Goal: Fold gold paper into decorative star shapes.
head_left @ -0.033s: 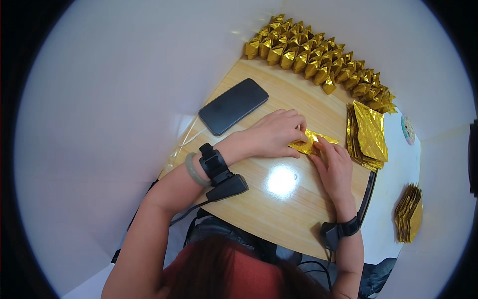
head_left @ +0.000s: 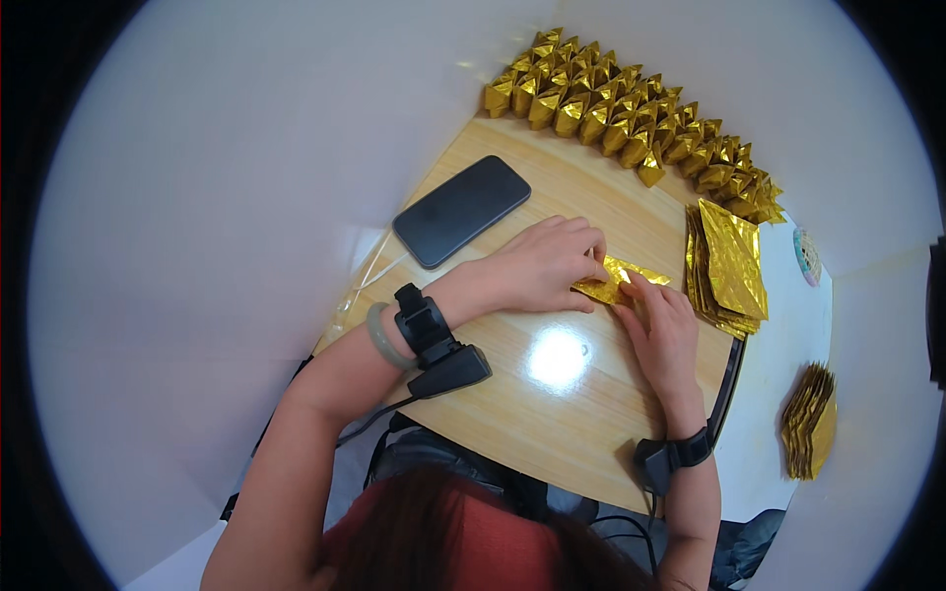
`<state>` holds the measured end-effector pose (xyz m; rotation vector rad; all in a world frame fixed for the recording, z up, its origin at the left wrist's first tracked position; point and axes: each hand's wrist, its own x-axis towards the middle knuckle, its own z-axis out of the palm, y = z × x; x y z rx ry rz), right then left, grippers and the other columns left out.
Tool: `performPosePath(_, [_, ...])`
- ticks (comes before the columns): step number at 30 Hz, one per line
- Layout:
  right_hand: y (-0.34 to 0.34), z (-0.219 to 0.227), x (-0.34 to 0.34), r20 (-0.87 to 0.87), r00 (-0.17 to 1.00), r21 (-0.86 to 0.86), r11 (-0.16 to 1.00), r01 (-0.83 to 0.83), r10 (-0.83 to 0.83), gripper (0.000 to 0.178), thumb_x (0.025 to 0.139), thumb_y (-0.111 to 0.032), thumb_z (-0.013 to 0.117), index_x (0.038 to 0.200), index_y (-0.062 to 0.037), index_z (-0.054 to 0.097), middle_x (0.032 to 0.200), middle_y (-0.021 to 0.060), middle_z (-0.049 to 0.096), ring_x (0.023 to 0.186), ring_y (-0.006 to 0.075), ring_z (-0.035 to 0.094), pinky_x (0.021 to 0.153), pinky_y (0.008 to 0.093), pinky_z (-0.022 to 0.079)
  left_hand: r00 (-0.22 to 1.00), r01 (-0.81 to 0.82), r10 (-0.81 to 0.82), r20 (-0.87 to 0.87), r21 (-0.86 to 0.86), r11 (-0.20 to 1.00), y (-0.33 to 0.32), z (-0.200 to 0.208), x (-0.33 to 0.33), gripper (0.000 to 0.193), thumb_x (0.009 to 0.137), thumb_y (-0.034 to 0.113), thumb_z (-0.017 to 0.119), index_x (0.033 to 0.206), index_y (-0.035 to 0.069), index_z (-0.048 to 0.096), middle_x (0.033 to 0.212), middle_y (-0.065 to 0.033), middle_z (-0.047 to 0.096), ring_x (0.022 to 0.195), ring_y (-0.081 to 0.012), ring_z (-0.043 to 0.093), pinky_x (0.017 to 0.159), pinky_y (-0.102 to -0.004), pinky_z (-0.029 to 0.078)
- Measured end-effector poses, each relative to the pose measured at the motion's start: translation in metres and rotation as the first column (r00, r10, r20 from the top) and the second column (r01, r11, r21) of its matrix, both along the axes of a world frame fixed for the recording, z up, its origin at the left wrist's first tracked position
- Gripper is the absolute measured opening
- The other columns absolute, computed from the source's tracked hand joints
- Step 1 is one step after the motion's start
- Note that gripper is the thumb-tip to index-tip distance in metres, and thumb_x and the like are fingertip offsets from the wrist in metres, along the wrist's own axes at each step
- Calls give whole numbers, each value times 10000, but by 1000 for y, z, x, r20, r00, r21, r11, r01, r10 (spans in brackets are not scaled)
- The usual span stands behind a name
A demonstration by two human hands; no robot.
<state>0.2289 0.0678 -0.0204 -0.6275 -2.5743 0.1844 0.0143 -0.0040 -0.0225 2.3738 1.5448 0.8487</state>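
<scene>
A narrow folded strip of gold foil paper lies on the wooden tabletop, near its middle right. My left hand comes at it from the left, fingers bent down and closed on its left end. At the right part of the strip, my right hand has its thumb and fingers pinched on the foil. Fingers cover both the left end and some of the front edge. Just right of my right hand sits a stack of gold foil sheets.
Rows of folded gold foil pieces with pointed tips line the table's far edge. A dark phone with a white cable lies at the left. Another gold foil stack stands at the far right, below a round patterned object.
</scene>
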Motion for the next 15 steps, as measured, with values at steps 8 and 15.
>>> performPosePath(8, [-3,6,-6,-72,993,-34,994,-100,97,328,783,-112,693,1099,-66,615,941,77,666,899,274,611,781,373,490,998,-48,51,-41,56,997,-1,2,5,259,752,270,720,929,82,712,979,-43,592,967,-224,547,863,-364,427])
performPosePath(15, [9,3,2,-74,997,-73,996,-40,35,252,781,-69,685,1028,-61,642,914,93,659,870,280,613,758,362,497,996,-91,91,-10,69,993,-3,2,2,194,771,262,703,832,80,723,927,-25,613,929,-212,564,810,-350,447])
